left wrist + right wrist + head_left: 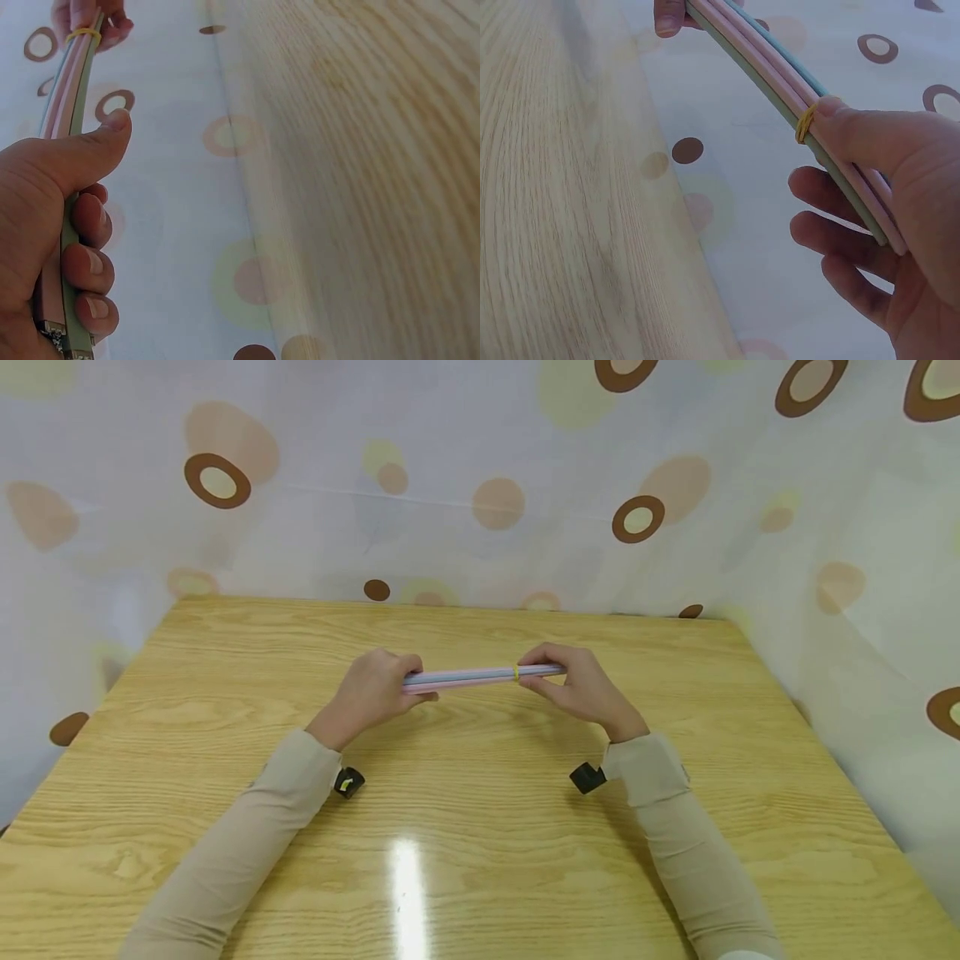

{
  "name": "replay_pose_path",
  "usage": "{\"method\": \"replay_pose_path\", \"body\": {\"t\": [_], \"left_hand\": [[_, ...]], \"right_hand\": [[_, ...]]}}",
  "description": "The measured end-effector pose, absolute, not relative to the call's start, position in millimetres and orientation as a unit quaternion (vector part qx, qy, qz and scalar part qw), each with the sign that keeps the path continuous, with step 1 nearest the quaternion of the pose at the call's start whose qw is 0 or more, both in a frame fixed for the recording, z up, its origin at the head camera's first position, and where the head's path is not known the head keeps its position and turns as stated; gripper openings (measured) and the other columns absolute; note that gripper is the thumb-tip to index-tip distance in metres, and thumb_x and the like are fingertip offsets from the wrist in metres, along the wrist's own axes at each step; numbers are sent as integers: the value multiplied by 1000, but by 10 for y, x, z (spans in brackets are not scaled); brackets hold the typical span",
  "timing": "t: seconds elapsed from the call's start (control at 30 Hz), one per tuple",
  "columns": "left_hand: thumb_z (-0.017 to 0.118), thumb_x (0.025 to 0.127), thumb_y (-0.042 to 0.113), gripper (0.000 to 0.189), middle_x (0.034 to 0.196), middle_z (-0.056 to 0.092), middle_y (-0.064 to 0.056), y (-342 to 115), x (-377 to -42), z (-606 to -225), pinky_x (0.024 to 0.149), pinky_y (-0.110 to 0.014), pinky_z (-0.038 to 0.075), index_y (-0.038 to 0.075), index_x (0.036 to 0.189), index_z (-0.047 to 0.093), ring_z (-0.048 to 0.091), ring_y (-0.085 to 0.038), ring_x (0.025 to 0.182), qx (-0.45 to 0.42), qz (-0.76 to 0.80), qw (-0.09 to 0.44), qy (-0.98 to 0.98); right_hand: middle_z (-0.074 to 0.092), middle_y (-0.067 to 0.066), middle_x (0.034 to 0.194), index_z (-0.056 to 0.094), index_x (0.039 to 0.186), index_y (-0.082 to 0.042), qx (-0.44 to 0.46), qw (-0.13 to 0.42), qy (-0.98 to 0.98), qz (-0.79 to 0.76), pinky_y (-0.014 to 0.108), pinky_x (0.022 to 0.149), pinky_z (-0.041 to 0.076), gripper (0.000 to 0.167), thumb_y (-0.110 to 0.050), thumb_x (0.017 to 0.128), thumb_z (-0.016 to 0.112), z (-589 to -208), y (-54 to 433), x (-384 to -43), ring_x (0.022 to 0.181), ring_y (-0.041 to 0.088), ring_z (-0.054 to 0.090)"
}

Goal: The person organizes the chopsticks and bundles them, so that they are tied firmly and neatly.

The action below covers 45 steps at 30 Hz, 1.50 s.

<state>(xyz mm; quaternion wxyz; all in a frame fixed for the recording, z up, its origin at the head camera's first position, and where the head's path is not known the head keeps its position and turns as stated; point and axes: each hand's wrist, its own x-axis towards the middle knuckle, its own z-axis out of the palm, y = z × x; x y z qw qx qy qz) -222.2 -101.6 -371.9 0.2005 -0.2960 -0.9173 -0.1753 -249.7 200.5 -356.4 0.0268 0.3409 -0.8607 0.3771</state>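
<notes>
A bundle of slim pastel sticks (468,677), pink, green and bluish, is held up above the table between both hands. My left hand (371,687) grips one end, fingers curled round it and thumb along the side. In the left wrist view, patterned dark-and-silver tips show at that end. A yellow rubber band (805,124) circles the sticks near the other end. That end is in my right hand (585,683), whose thumb (847,124) presses beside the band while the fingers curl beneath. What exactly the sticks are, I cannot tell.
The wood-grain table (480,777) spreads beneath both arms, with a bright light reflection near its front. White cloth (442,468) with brown and beige spots hangs behind and along the sides. A small black device (587,777) sits at the right wrist, another (348,782) at the left.
</notes>
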Motion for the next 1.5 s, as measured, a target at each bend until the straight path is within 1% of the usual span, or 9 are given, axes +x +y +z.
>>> {"method": "replay_pose_path", "body": {"t": [0.2, 0.37, 0.63, 0.73, 0.87, 0.97, 1.07, 1.23, 1.5], "left_hand": [[82, 74, 35, 33, 60, 62, -3, -1034, -2179, -3731, 46, -28, 41, 7, 78, 66, 44, -12, 46, -288, -160, 191, -925], [82, 75, 34, 32, 59, 60, -2, -1024, -2170, -3740, 46, -27, 39, 8, 77, 64, 41, -11, 47, -285, -157, 193, -926], [83, 74, 35, 31, 63, 65, -2, -956, -2207, -3780, 49, -28, 44, 10, 78, 66, 49, -12, 48, -305, -139, 196, -922], [83, 74, 35, 31, 63, 65, -1, -927, -2229, -3798, 49, -27, 44, 10, 77, 66, 49, -12, 48, -307, -136, 195, -922], [83, 74, 37, 31, 63, 65, -1, -900, -2244, -3806, 49, -27, 43, 11, 77, 66, 49, -11, 48, -313, -138, 192, -920], [83, 74, 37, 32, 64, 65, -1, -894, -2245, -3791, 49, -27, 43, 10, 78, 66, 48, -11, 49, -306, -143, 173, -925], [83, 74, 38, 32, 65, 65, -1, -911, -2248, -3769, 50, -27, 43, 10, 79, 67, 47, -11, 51, -289, -148, 143, -935], [82, 74, 39, 33, 67, 65, -1, -961, -2257, -3747, 51, -27, 42, 10, 81, 68, 48, -12, 53, -270, -153, 115, -944], [83, 73, 38, 33, 67, 65, -2, -978, -2231, -3702, 50, -26, 41, 9, 81, 69, 49, -11, 52, -268, -178, 105, -941]], "right_hand": [[71, 9, 103, 71, 106, -5, 365, 26, -865, 344, 38, 78, 54, 19, -14, 89, 70, -3557, 1919, -2477, 89, 19, 68], [72, 14, 103, 71, 107, -2, 377, 43, -869, 317, 40, 77, 55, 22, -12, 87, 71, -3530, 1880, -2455, 89, 23, 70], [73, 9, 99, 71, 111, -6, 397, 51, -885, 238, 33, 69, 54, 26, -17, 87, 71, -3536, 1818, -2392, 74, 14, 67], [73, 10, 103, 70, 113, -6, 398, 49, -888, 224, 35, 71, 54, 28, -17, 87, 71, -3547, 1826, -2366, 77, 16, 68], [71, 13, 110, 66, 120, -3, 398, 44, -888, 224, 38, 78, 55, 37, -15, 85, 73, -3563, 1879, -2363, 90, 22, 70], [69, 15, 113, 61, 122, 0, 403, 35, -884, 236, 40, 83, 54, 43, -12, 83, 75, -3574, 1926, -2381, 98, 27, 69], [69, 15, 108, 61, 115, 1, 405, 32, -875, 261, 39, 84, 54, 35, -9, 84, 74, -3581, 1944, -2398, 98, 28, 68], [69, 11, 97, 62, 103, -1, 406, 43, -866, 291, 35, 79, 56, 18, -7, 88, 69, -3593, 1926, -2412, 88, 23, 70], [71, 7, 95, 67, 104, -5, 391, 61, -876, 275, 36, 75, 56, 16, -11, 89, 69, -3563, 1876, -2396, 83, 18, 70]]}}
